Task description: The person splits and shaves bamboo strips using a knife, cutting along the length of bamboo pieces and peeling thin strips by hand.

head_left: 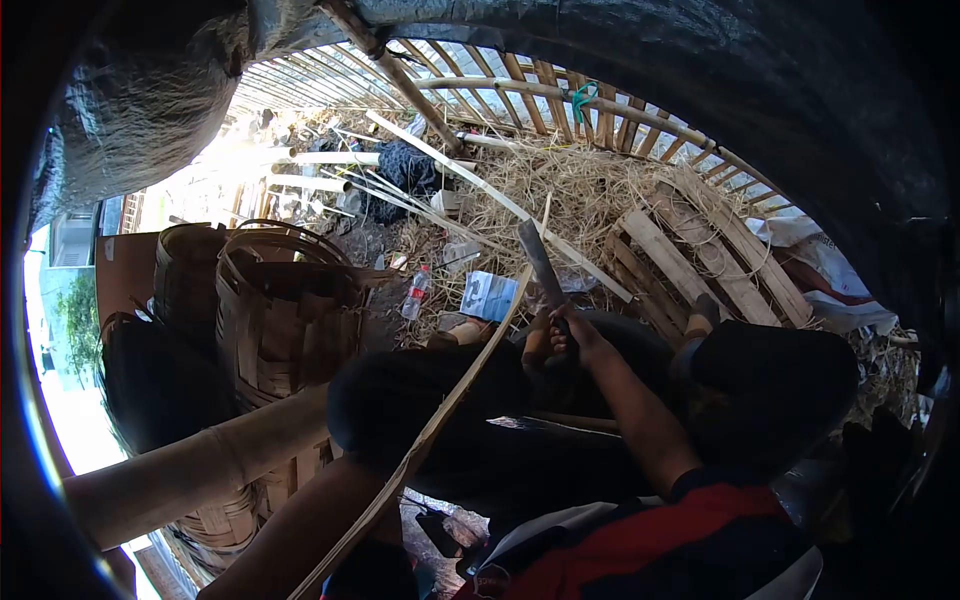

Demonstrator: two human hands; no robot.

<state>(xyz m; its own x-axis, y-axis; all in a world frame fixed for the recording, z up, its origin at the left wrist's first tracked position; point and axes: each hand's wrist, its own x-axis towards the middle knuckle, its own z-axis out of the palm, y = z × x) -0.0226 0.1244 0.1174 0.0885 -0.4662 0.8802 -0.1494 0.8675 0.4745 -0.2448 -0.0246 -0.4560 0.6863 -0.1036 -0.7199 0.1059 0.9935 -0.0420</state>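
Note:
My right hand [577, 335] is closed round the dark handle of a long knife [541, 262], in front of my dark-clothed legs. Its blade points up and away, beside a long split bamboo strip [440, 417]. This strip runs from the bottom edge up past the blade. A brownish shape lies just left of the knife handle; whether it is part of my left hand is unclear. My left arm shows at the lower left, with its fingers not clearly visible.
Woven baskets [290, 310] stand at the left behind a thick bamboo pole [190, 468]. Wooden slats [700, 255] lie on straw at the right. A bottle [416, 292], printed paper [489, 296] and bamboo pieces lie ahead. A slatted fence [560, 100] curves behind.

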